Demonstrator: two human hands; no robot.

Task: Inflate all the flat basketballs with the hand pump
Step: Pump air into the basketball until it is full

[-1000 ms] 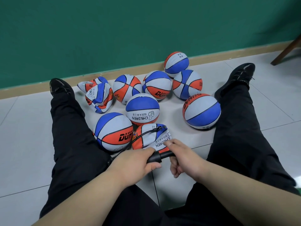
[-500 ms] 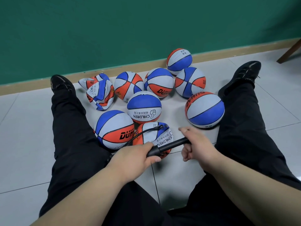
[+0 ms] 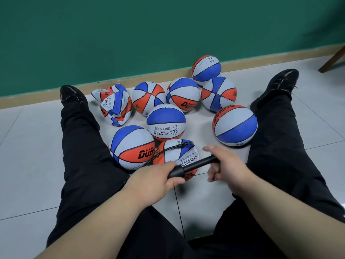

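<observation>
Hiding hand pump (image 3: 194, 165) handle: right hand (image 3: 228, 168).

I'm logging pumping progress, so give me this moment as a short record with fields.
left hand: grips the hand pump barrel
right hand: grips the pump's handle end
hose: runs to the crumpled ball
flat balls: two, waiting beside the left shoe
round balls: seven
</observation>
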